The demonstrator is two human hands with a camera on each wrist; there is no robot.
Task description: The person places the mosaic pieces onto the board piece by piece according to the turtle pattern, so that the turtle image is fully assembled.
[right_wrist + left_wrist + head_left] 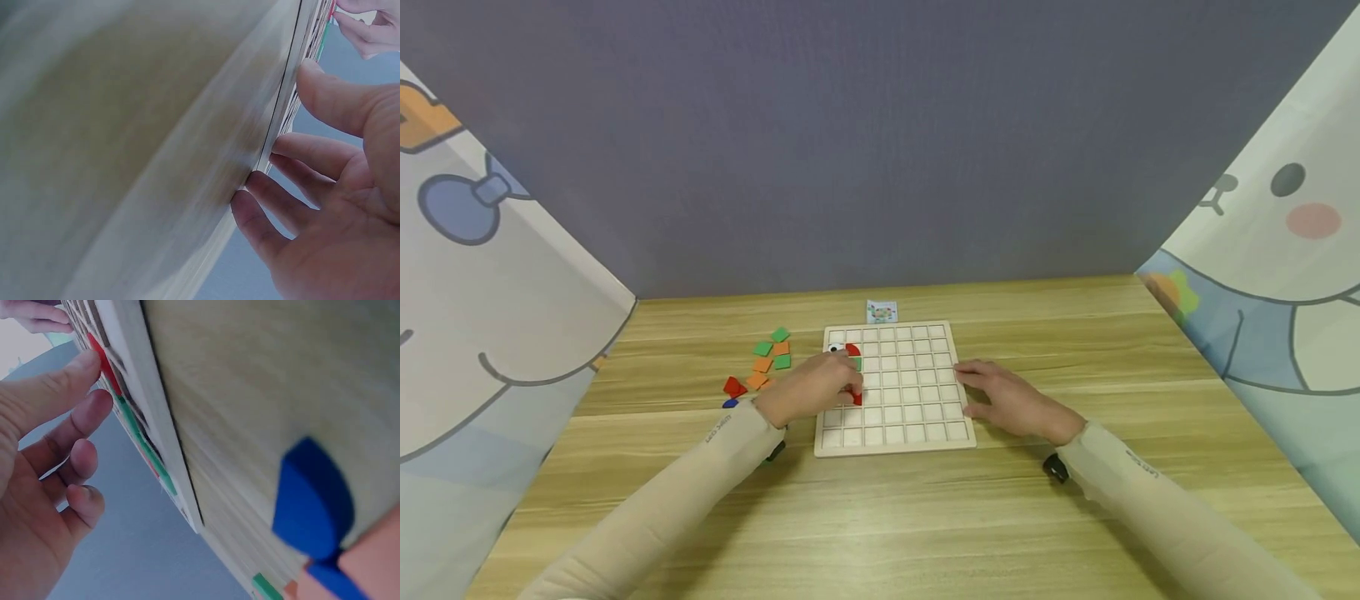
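Far left: cartoon-print panel (527, 308). Right of it, on the wood table (880, 517), loose bits: red pieces (734, 387), a blue piece (730, 403) just near of them, then orange tiles (763, 364) mixed in with green tiles (782, 362), scattered toward the far side.

Left hand (822, 382) is over the left columns of the white grid board (913, 412). Thumb tip touches a red piece (857, 400) there, index fingertip close by, other fingers loosely bent. Can't tell if it's pinching the piece or just pressing it.

Far of that hand, also in the board's left columns: black-and-white tile (835, 348), red quarter-round (852, 350) to its right, green piece (857, 364) just near of the quarter-round, partly hidden by the hand. Rest of the visible grid to the right is bare cells.

Printed card (882, 312) lies just past the board's far edge.

Right hand (1011, 398) has fingers spread, tips against the board's right edge, holding no piece. Black device (1056, 468) sits at that wrist.
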